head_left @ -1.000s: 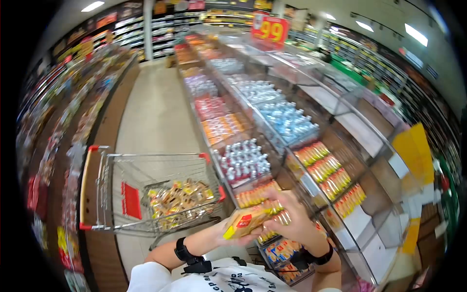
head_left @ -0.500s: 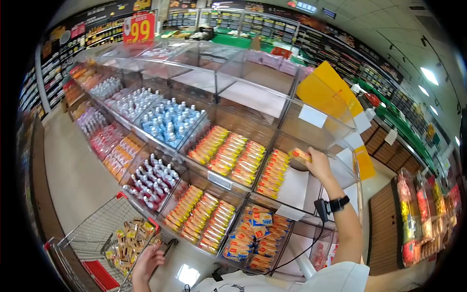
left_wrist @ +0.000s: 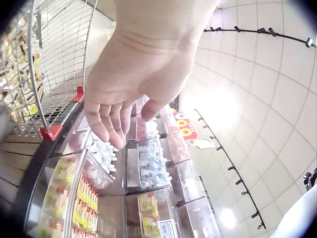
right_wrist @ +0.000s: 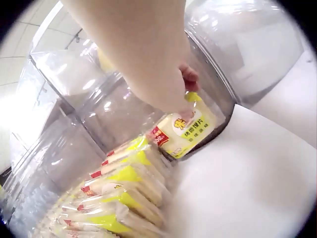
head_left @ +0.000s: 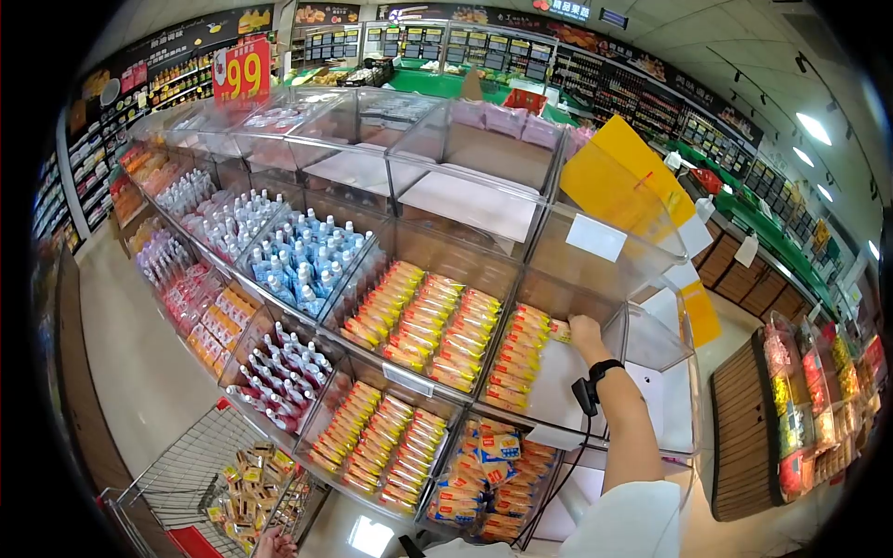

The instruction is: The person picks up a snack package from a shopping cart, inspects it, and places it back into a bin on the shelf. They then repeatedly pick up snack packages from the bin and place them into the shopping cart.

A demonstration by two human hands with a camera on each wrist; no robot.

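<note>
My right hand pinches a yellow-and-white snack packet inside a clear-walled bin, at the back beside a row of similar packets. In the right wrist view, the packet stands against the bin's rear wall, its front label showing, with more packets lined up to the lower left. White paper covers the bin floor. My left hand holds nothing, its fingers relaxed and hanging; in the head view it shows at the bottom edge, beside the cart.
A metal cart holding loose packets stands at the lower left. Neighbouring bins hold bottle-shaped pouches and more yellow packets. A yellow board rises behind the bins. Another display stands at the right.
Over the last second, the view swung right and both hands parted from a held packet. Since half a second ago, my right hand has lowered a packet into the bin; my left hand has dropped lower.
</note>
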